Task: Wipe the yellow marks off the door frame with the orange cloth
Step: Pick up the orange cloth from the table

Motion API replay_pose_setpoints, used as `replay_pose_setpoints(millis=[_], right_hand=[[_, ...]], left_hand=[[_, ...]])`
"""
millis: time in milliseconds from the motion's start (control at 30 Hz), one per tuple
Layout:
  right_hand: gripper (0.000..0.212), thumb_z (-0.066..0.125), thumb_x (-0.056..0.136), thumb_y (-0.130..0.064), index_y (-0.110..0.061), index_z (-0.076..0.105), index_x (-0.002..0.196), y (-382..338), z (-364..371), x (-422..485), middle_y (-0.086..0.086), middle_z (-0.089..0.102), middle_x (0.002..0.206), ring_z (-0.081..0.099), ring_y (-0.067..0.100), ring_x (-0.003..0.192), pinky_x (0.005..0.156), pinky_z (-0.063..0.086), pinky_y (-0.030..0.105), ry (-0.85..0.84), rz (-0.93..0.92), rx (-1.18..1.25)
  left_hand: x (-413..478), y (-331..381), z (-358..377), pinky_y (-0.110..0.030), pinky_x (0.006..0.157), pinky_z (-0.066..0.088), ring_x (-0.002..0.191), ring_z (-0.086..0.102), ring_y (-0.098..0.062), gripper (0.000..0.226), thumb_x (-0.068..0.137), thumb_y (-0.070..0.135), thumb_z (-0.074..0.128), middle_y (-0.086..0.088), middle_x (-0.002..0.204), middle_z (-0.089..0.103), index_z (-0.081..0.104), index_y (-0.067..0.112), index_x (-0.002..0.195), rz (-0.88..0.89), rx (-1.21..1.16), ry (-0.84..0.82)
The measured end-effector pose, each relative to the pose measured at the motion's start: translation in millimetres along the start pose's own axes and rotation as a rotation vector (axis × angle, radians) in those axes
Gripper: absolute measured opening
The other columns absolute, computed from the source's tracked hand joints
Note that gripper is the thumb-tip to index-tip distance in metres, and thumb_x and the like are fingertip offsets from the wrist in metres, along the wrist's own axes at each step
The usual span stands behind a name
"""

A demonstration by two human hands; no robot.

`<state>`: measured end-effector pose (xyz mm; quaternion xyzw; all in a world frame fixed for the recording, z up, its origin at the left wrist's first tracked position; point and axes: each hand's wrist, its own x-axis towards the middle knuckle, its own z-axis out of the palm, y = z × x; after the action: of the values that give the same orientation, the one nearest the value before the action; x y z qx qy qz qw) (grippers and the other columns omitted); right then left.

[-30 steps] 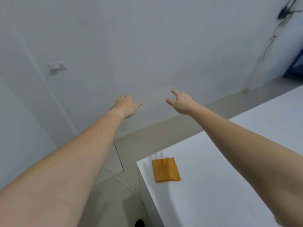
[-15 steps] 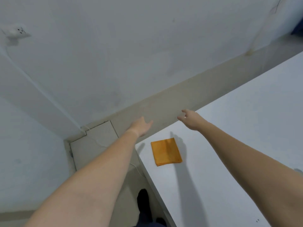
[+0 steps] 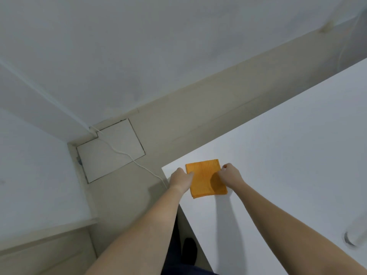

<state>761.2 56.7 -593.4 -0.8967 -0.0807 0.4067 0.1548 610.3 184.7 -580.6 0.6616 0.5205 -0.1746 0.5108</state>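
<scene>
nearest the camera, both bare forearms extend forward over the corner of the white table (image 3: pixel 288 155). a dark shoe (image 3: pixel 189 249) stands on the floor just beside the table's left edge. a pale round object (image 3: pixel 355 233), blurred, sits at the table's right margin, well apart from the hands.

further out, the orange cloth (image 3: pixel 205 179) lies folded and flat on the table, near its far left corner. the cloth is between the two hands. the left hand (image 3: pixel 181 180) is at the cloth's left edge, fingers bent and touching the fabric. the right hand (image 3: pixel 231 175) is at the cloth's right edge, fingers curled downward, knuckles up. whether either hand has a hold on the fabric cannot be told.

beyond the table, a white cable (image 3: pixel 127 154) runs across the floor and over a pale floor panel (image 3: pixel 121 133) in the corner. a plain wall (image 3: pixel 158 46) fills the background.
</scene>
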Motion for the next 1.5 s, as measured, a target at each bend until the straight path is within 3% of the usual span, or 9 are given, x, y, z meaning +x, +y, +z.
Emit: replay_pose_setpoints(millis=[100, 200, 400, 667, 900, 1133, 1233, 1333, 1500], right_hand=[[0.017, 0.056, 0.096, -0.016, -0.006, 0.054, 0.110, 0.4, 9.7, 13.3, 0.006, 0.061, 0.094, 0.056, 0.017, 0.077, 0.061, 0.043, 0.027, 0.031, 0.057, 0.036], [0.013, 0.056, 0.094, -0.016, -0.011, 0.046, 0.086, -0.2, 15.5, 20.2, 0.002, 0.050, 0.077, 0.048, 0.015, 0.065, 0.054, 0.036, 0.026, 0.017, 0.085, 0.015], [0.009, 0.059, 0.096, -0.018, -0.009, 0.057, 0.094, 2.6, 14.1, 22.4, 0.006, 0.059, 0.090, 0.056, 0.020, 0.082, 0.064, 0.043, 0.026, -0.053, 0.028, 0.015], [0.017, 0.071, 0.093, -0.020, -0.008, 0.059, 0.091, 29.2, -5.7, 7.6, 0.014, 0.059, 0.091, 0.057, 0.028, 0.085, 0.073, 0.049, 0.040, -0.168, -0.066, 0.593], [0.044, 0.079, 0.093, -0.017, -0.019, 0.058, 0.132, 22.3, -45.9, -48.6, 0.022, 0.072, 0.112, 0.073, 0.032, 0.101, 0.089, 0.062, 0.041, -0.123, -0.276, 0.886], [0.038, 0.082, 0.090, -0.009, -0.025, 0.074, 0.124, -18.1, -87.1, -126.8, 0.014, 0.069, 0.096, 0.069, 0.023, 0.096, 0.098, 0.058, 0.044, -0.125, -0.626, 0.816], [0.041, 0.084, 0.086, -0.005, -0.024, 0.077, 0.122, -44.0, -98.3, -165.3, 0.009, 0.072, 0.102, 0.068, 0.019, 0.097, 0.091, 0.060, 0.033, -0.119, -0.767, 0.724], [0.040, 0.085, 0.086, -0.007, -0.025, 0.078, 0.121, -68.4, -100.7, -198.3, 0.013, 0.075, 0.114, 0.071, 0.026, 0.102, 0.095, 0.061, 0.038, -0.106, -0.885, 0.614], [0.034, 0.083, 0.090, -0.012, -0.022, 0.077, 0.122, -115.1, -82.1, -245.3, 0.003, 0.080, 0.107, 0.075, 0.021, 0.101, 0.091, 0.063, 0.032, -0.039, -1.044, 0.413]], left_hand=[[14.0, -5.1, 8.8, -0.032, 0.080, 0.045, 0.095, 0.065, -0.024, 0.020, 0.109, 0.036, 0.060, -0.008, 0.107, 0.065, 0.063, 0.017, 0.108, -0.029, -0.071, 0.028], [24.5, -9.6, 15.3, -0.029, 0.068, 0.048, 0.070, 0.058, -0.017, 0.039, 0.106, 0.038, 0.066, -0.002, 0.076, 0.058, 0.053, 0.018, 0.074, -0.074, -0.113, 0.031], [26.1, -13.1, 16.8, -0.046, 0.102, 0.061, 0.111, 0.071, -0.033, 0.025, 0.104, 0.037, 0.070, -0.013, 0.114, 0.073, 0.068, 0.012, 0.101, -0.081, -0.129, -0.046], [23.4, -19.5, 0.3, -0.040, 0.088, 0.058, 0.099, 0.071, -0.028, 0.027, 0.104, 0.037, 0.067, -0.012, 0.107, 0.075, 0.073, 0.011, 0.104, 0.017, -0.255, -0.089], [-27.0, 12.8, -43.9, -0.031, 0.092, 0.058, 0.104, 0.071, -0.016, 0.026, 0.106, 0.038, 0.068, 0.001, 0.110, 0.077, 0.077, 0.017, 0.119, 0.282, -0.321, -0.053], [-109.5, 28.3, -98.7, -0.035, 0.095, 0.061, 0.098, 0.070, -0.014, 0.019, 0.106, 0.036, 0.070, -0.003, 0.102, 0.077, 0.079, 0.019, 0.107, 0.515, -0.357, 0.108], [-149.1, 22.4, -128.6, -0.028, 0.097, 0.058, 0.102, 0.074, -0.013, 0.019, 0.099, 0.026, 0.080, -0.002, 0.109, 0.081, 0.078, 0.014, 0.114, 0.581, -0.337, 0.152], [-188.4, 11.0, -160.6, -0.021, 0.091, 0.057, 0.101, 0.075, -0.011, 0.016, 0.094, 0.019, 0.085, 0.000, 0.108, 0.082, 0.078, 0.017, 0.108, 0.627, -0.318, 0.241], [-246.5, -18.7, -212.7, -0.027, 0.086, 0.057, 0.089, 0.074, -0.007, 0.015, 0.093, 0.034, 0.086, 0.006, 0.091, 0.080, 0.080, 0.021, 0.097, 0.599, -0.230, 0.427]])
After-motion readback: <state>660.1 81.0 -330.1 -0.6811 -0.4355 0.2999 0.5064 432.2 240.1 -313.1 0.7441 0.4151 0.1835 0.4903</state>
